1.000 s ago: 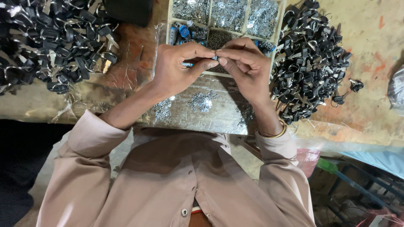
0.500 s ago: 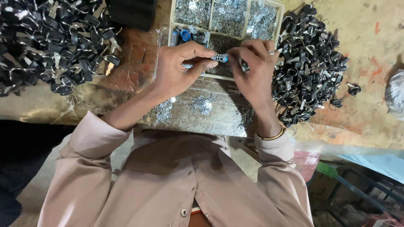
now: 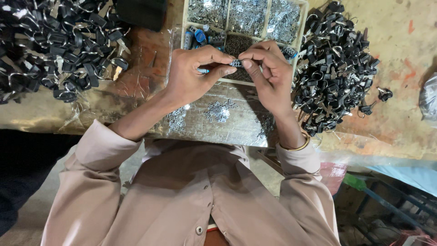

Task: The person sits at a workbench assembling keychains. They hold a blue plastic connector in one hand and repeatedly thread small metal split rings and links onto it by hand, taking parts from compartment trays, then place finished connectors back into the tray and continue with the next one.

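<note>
Fingers (image 3: 255, 57) of both hands pinch small dark part (image 3: 236, 63).

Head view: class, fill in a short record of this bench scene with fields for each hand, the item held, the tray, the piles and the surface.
left hand: left hand pinches one end of the small part
right hand: right hand pinches the other end
item held: small dark part, above the tray
tray: compartment tray with silvery bits and blue pieces
piles: black pieces heaped at left and right
surface: worn workbench, shiny plastic sheet under the hands
</note>
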Demonstrator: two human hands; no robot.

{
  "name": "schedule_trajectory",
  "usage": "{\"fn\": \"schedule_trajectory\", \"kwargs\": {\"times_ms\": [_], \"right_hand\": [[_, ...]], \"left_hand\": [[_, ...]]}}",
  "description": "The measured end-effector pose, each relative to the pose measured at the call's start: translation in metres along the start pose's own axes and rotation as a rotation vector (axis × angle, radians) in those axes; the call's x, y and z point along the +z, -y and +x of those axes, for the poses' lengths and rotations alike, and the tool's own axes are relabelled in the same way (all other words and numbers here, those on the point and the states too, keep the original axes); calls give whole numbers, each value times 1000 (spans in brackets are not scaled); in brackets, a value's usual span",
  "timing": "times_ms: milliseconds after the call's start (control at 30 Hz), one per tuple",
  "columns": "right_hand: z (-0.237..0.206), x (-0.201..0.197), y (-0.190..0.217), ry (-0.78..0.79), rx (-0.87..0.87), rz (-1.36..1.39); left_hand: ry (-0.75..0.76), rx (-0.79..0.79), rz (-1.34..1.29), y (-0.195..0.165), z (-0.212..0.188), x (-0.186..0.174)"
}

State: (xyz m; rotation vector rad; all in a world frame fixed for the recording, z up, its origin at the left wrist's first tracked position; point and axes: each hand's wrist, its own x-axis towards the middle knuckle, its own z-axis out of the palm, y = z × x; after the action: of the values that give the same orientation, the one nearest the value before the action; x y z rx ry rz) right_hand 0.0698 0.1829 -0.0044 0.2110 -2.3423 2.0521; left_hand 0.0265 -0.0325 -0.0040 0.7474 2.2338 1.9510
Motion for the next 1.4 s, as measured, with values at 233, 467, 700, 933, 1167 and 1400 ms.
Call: {"fn": "schedule_trajectory", "kwargs": {"times_ms": [233,467,700,933,1167,1400], "right_hand": [[1,-4,5,62,-92,-65],[4,-6,-4,-12,18,-102],[6,-5,-5,16,-229,-892],[6,-11,-5,10,-172,-832],[6,-10,-12,22,-238,-793],[5,-11,-9,3,-239,-845]], "left_hand": [[1,10,27,4,-2,0],[5,49,34,8,-3,1],[-10,14,13,6,-4,-1],[-4,-5,-10,8,-3,1],[-5,4,-5,8,-3,1],[-4,32,-10,9,-4,2]]}}
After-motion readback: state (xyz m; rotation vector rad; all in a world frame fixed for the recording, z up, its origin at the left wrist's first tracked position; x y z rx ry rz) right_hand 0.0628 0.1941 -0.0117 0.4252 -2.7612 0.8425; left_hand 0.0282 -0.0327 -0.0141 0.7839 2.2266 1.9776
